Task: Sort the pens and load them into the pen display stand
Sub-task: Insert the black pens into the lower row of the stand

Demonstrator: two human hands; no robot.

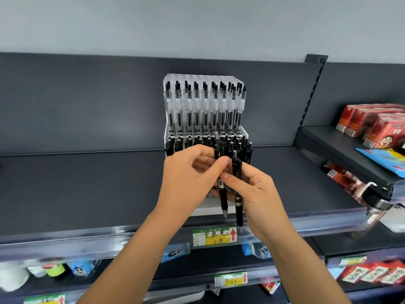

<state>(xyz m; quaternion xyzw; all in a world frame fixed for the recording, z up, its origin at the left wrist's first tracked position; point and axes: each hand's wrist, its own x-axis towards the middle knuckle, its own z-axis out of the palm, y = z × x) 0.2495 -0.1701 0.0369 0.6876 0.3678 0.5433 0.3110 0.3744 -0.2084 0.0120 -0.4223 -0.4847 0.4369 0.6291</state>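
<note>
Pinching one black pen (pixel 223 199) in left hand (pixel 188 178), second pen (pixel 238 208) in right hand (pixel 258 194), one stand (pixel 166 137) behind.

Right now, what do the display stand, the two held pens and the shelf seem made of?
The display stand looks like clear-to-white acrylic: pens show through its glossy walls. The held pens have semi-gloss black plastic barrels and shiny, probably metal tips. The shelf seems painted sheet metal, matte dark grey, judging by the slotted upright beside it.

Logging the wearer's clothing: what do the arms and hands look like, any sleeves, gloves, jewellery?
Left hand and right hand are ungloved, no rings or watch visible. Left forearm and right forearm run bare to the frame's edge; no sleeve shows.
</note>
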